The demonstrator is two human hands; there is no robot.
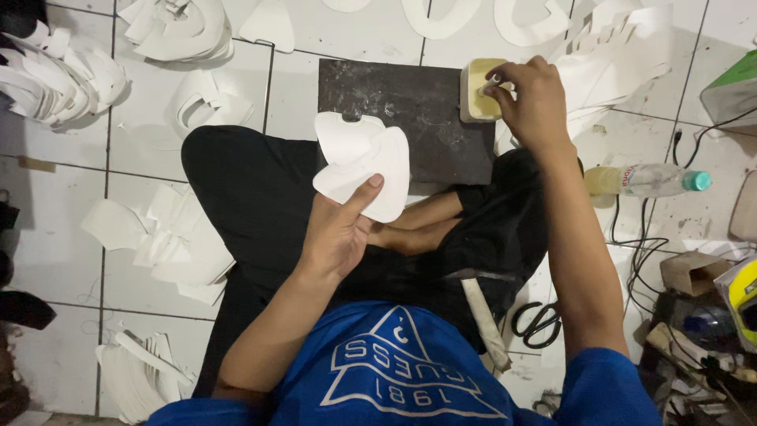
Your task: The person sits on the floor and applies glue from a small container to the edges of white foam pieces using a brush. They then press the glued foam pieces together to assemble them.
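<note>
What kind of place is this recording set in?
Probably a small floor-level craft workshop, perhaps shoemaking: stacks of white cut pieces lie on the tiled floor, a dark work slab holds a small glue-like pot, and scissors lie nearby.

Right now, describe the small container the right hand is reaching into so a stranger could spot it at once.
Find the dark square mat on the white tiled floor, just ahead of the crossed legs. On its far right edge sits a small pale-yellow container, where the right hand dips a thin tool. Unlike the flat white cut-out pieces scattered around, it is boxy and cream-coloured.
</note>
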